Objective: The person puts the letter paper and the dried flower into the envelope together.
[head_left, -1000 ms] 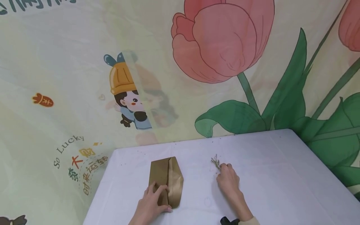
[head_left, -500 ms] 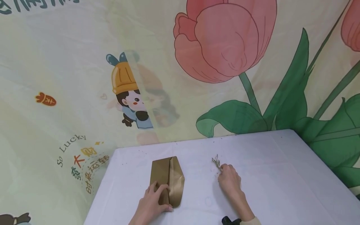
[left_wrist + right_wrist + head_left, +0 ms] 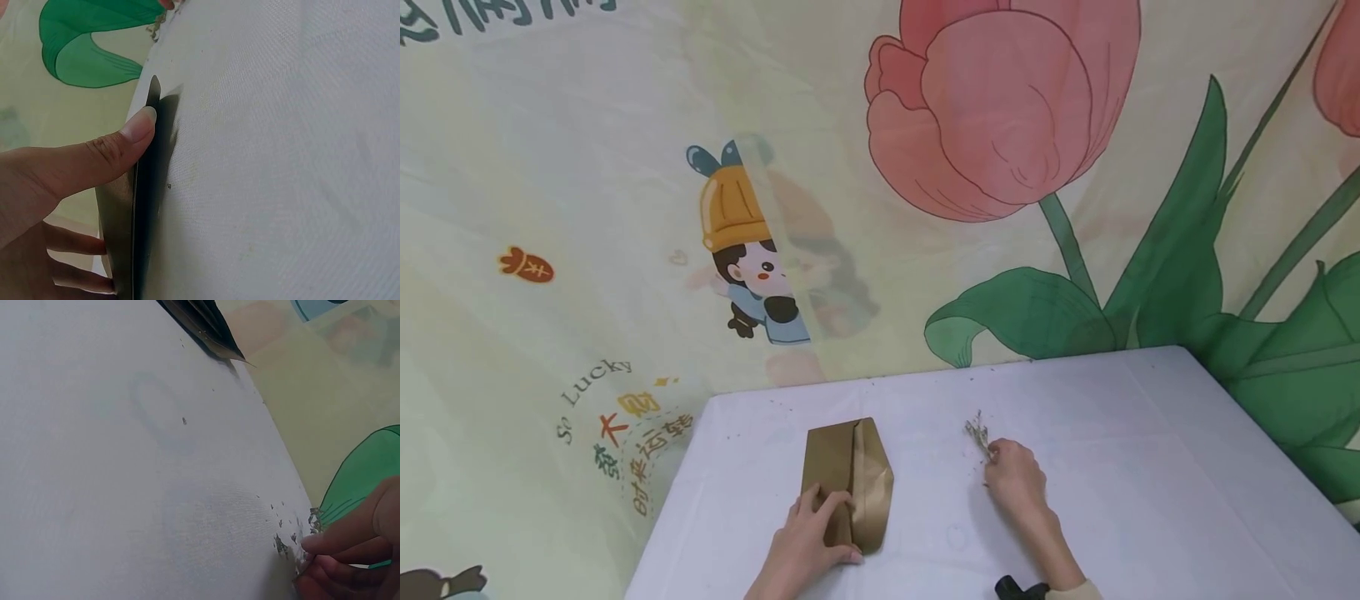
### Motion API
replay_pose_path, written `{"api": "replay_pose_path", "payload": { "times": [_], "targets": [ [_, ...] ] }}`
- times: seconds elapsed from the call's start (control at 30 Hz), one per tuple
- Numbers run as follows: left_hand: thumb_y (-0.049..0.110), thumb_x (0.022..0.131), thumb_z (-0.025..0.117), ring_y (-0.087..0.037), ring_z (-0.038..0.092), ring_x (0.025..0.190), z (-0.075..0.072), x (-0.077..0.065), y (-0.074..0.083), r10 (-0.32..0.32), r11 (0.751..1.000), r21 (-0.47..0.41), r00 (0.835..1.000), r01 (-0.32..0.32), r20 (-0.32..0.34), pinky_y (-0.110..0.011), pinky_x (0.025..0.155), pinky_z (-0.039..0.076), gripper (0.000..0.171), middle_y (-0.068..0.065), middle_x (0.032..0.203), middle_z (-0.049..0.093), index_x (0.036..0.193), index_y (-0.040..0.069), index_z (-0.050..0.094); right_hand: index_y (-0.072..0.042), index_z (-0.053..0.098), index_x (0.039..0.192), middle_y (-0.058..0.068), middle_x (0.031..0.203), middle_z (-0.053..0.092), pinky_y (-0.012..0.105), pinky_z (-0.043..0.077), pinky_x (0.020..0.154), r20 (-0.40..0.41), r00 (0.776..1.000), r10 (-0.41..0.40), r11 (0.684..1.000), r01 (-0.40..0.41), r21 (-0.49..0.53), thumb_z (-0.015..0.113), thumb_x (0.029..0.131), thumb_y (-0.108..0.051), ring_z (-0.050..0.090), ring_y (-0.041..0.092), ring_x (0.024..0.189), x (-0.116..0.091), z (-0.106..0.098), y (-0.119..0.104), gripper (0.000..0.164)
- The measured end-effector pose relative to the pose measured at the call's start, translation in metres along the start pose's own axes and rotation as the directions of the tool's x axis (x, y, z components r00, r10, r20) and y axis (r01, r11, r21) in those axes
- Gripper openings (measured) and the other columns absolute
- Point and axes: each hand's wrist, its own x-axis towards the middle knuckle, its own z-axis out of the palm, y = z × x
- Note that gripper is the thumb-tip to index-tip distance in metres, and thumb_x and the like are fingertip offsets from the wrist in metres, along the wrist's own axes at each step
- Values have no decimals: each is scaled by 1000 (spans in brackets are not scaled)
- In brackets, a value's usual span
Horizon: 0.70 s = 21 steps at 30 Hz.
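A gold paper envelope (image 3: 831, 458) lies on the white tabletop, its pointed flap (image 3: 874, 487) unfolded to the right. My left hand (image 3: 805, 533) holds its near end, with bent fingers over the face and the thumb at the lower edge. In the left wrist view the thumb (image 3: 100, 156) presses along the edge of the envelope (image 3: 119, 206), which stands slightly off the cloth. To the right, my right hand (image 3: 1017, 479) pinches a small dried flower sprig (image 3: 977, 431) by its stem. Its tips point away from me; the stem end is hidden by the fingers.
Small dark crumbs (image 3: 281, 545) are scattered on the white cloth (image 3: 1120, 467), mostly near the sprig and along the far edge. Behind the table hangs a printed backdrop (image 3: 880, 333) with tulips. A black device (image 3: 1019, 588) sits by my right wrist.
The envelope and both hands appear slightly further right as the head view shifts. The left hand keeps its hold on the envelope, the right hand on the sprig.
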Motion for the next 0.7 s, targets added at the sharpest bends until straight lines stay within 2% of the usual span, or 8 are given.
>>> {"api": "replay_pose_path", "payload": {
  "times": [0.13, 0.27, 0.4, 0.7],
  "targets": [
    [54, 65, 90, -59, 46, 130, 0, 0, 0, 3, 1000, -4, 1000, -3, 0, -71, 74, 50, 74, -34, 151, 40, 127, 33, 57, 8, 71, 114, 22, 102, 74, 42, 51, 62, 9, 1000, 21, 999, -22, 27, 58, 83, 5, 68, 31, 83, -1, -4, 0, 34],
    [53, 64, 90, -59, 46, 130, 0, 0, 1, 0, 1000, -5, 1000, 0, -2, -72, 74, 51, 73, -34, 151, 41, 127, 33, 57, 6, 72, 114, 11, 88, 71, 33, 42, 56, 30, 999, 21, 999, -22, 48, 60, 83, 3, 60, 22, 73, -2, -5, 0, 33],
    [54, 65, 90, -60, 46, 130, -1, -1, 1, -2, 1000, -10, 1000, 2, 3, -72, 75, 50, 74, -33, 151, 40, 128, 33, 57, 4, 72, 114, 3, 82, 67, 33, 42, 56, 40, 999, 5, 998, -7, 58, 62, 82, 1, 60, 19, 72, -3, -4, 0, 34],
    [53, 65, 91, -59, 47, 130, -2, -1, 2, 4, 1000, -7, 1000, -4, -10, -72, 74, 50, 75, -34, 150, 41, 128, 31, 58, 1, 73, 113, 3, 82, 69, 36, 45, 57, 48, 999, -7, 998, 3, 66, 67, 79, -1, 63, 19, 72, -3, 3, -5, 34]
  ]
}}
